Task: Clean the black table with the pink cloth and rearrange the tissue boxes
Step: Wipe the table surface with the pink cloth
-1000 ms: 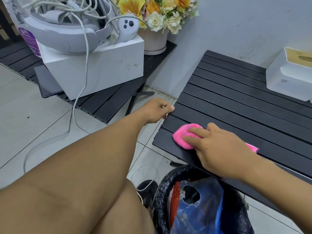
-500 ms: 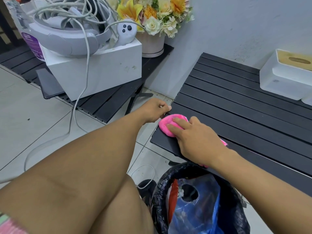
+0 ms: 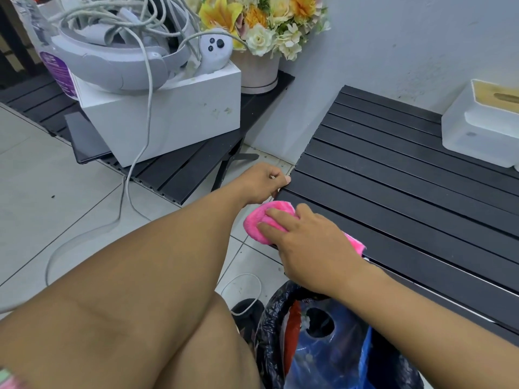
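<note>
The black slatted table [image 3: 398, 175] fills the right half of the view. The pink cloth [image 3: 262, 217] lies at its near left corner, partly over the edge. My right hand [image 3: 306, 245] presses flat on the cloth, fingers spread over it. My left hand [image 3: 262, 181] grips the table's left edge, thumb on top. A white tissue box [image 3: 477, 127] with a wooden lid stands at the table's far right, against the wall. A corner of a second white box [image 3: 516, 166] shows at the frame's right edge.
A second black table [image 3: 179, 169] at left carries a white box [image 3: 168, 119] with a headset, a controller and cables, plus a flower pot [image 3: 259, 74]. A black trash bag [image 3: 323, 341] sits below the table's near edge. A cable trails over the tiled floor.
My right hand has slid the pink cloth leftward along the near slats to the table's left corner. My left hand has kept its hold on the table edge.
</note>
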`<state>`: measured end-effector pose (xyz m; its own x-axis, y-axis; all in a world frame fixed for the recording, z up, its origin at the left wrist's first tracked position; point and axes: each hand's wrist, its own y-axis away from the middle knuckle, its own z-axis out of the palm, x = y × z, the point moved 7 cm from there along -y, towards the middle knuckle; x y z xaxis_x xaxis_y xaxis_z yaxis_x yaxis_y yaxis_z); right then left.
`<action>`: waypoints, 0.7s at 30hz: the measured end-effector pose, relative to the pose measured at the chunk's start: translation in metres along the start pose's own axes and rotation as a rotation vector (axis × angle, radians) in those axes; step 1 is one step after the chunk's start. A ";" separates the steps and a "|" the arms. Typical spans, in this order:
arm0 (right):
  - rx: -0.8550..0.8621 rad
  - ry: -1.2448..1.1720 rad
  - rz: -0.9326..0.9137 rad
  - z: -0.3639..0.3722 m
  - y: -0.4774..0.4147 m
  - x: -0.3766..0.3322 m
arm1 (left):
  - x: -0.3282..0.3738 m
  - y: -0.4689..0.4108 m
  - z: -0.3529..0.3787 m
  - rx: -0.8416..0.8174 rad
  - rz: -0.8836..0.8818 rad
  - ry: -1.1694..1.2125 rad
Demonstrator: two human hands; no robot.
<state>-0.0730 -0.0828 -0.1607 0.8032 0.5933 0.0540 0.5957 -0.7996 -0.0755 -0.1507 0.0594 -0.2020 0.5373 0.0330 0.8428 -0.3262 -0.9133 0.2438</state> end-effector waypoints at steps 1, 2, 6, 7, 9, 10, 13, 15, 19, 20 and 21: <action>0.005 -0.004 -0.007 -0.001 0.000 0.000 | 0.001 0.000 0.000 0.001 0.006 -0.007; 0.005 -0.005 -0.022 -0.002 0.005 0.002 | 0.001 0.001 0.000 -0.002 0.007 -0.001; -0.110 0.019 -0.086 -0.004 0.051 0.016 | -0.004 0.000 0.002 -0.017 -0.012 0.043; -0.143 0.030 -0.097 -0.005 0.063 0.020 | -0.004 0.000 0.002 -0.019 -0.018 0.050; -0.158 0.043 -0.109 -0.008 0.078 0.025 | -0.005 0.000 0.002 -0.021 -0.030 0.052; -0.140 0.038 -0.110 -0.010 0.079 0.025 | -0.005 0.000 0.002 -0.020 -0.036 0.052; -0.063 0.020 -0.089 -0.011 0.060 0.022 | -0.005 0.000 0.002 -0.013 -0.041 0.052; -0.026 0.010 -0.068 -0.007 0.037 0.017 | -0.002 0.001 0.002 -0.011 -0.032 0.041; -0.009 0.007 -0.027 -0.005 0.010 0.012 | 0.002 0.003 0.001 -0.010 -0.019 0.007; -0.017 0.008 -0.034 -0.005 0.012 0.012 | 0.003 0.003 0.001 -0.011 -0.017 0.005; -0.030 0.006 -0.044 -0.006 0.018 0.013 | 0.002 0.003 0.001 -0.011 -0.016 0.008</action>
<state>-0.0521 -0.0904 -0.1556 0.7762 0.6274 0.0624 0.6301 -0.7753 -0.0426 -0.1497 0.0561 -0.2002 0.5362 0.0506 0.8425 -0.3262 -0.9082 0.2622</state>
